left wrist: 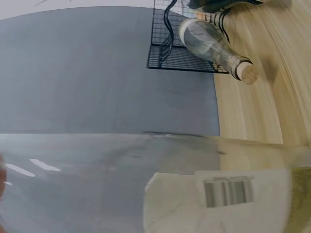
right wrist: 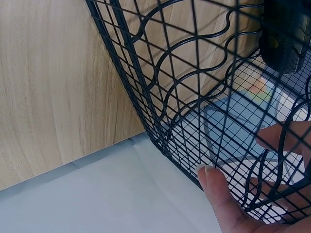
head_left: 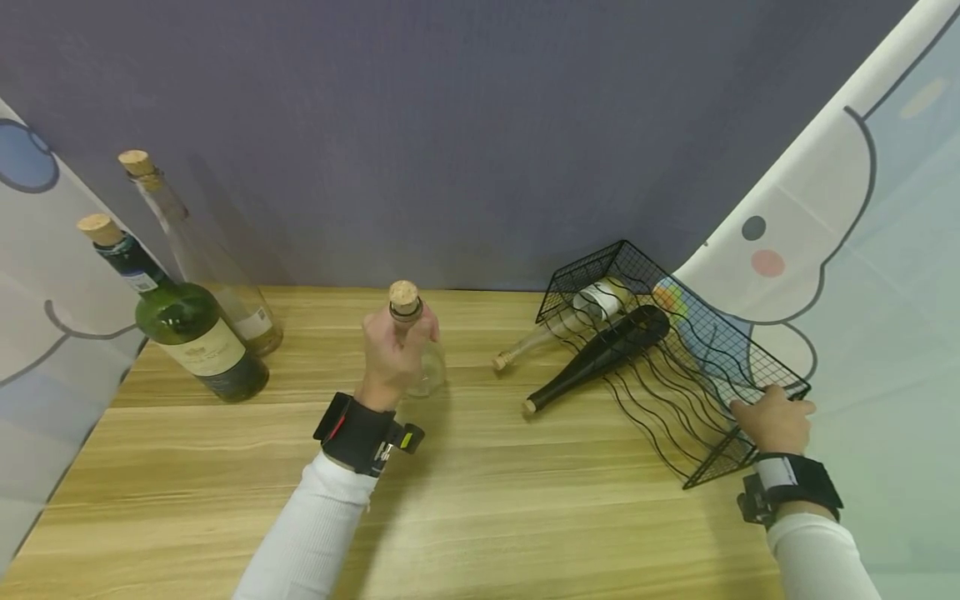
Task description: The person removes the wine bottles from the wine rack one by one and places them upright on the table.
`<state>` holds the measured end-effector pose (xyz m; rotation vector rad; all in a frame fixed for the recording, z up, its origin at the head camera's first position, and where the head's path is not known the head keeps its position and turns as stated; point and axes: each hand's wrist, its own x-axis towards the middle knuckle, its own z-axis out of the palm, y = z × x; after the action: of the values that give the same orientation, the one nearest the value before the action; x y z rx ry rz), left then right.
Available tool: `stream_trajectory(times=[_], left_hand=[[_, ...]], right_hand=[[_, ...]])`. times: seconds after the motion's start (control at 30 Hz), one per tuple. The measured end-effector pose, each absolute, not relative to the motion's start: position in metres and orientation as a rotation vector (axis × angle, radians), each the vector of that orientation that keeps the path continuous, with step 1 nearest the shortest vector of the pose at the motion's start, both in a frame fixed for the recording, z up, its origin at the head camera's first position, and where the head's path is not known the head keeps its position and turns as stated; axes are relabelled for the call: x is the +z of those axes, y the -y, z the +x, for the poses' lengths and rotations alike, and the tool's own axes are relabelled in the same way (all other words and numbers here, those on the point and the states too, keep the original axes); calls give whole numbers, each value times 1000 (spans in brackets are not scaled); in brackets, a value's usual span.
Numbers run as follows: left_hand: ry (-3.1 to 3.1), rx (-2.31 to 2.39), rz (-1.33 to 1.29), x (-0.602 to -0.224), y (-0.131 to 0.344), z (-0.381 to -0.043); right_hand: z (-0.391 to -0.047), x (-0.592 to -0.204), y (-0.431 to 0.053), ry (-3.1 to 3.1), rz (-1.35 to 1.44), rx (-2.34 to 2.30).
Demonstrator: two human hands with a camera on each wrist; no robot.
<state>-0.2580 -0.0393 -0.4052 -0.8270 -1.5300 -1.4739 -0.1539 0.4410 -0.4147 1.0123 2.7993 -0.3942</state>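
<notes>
My left hand (head_left: 393, 354) grips the neck of a clear glass bottle (head_left: 431, 373) stoppered with a cork; the bottle is upright in the head view. In the left wrist view the same bottle (left wrist: 102, 160) spans the bottom, a barcode label on its side. On the right, a black wire bottle rack (head_left: 716, 314) holds a dark bottle (head_left: 603, 357) and a clear corked bottle (head_left: 542, 336), both lying with necks outward. The right hand (head_left: 776, 419) holds the rack's near end; in the right wrist view its thumb (right wrist: 218, 191) presses the mesh, fingers partly behind wires.
At the left stand a green wine bottle (head_left: 183, 312) and a tall clear bottle (head_left: 258, 325), both corked. The wooden table (head_left: 480, 517) meets a grey panel (head_left: 450, 150) at the back. Printed cloth (head_left: 885, 333) borders the right side, close to the rack.
</notes>
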Motion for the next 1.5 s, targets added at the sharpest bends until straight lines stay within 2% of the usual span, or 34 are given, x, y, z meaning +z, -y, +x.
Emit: stream_trajectory(times=[0.87,1.5], left_hand=[[1882,-1612,-633,-394,42,-248],[2001,-1892,-629,-397,51,-249]], right_hand=[[-154,-417,-442,-2808,1026,-398],[-155,-414,-440,-2801,1027,-392]])
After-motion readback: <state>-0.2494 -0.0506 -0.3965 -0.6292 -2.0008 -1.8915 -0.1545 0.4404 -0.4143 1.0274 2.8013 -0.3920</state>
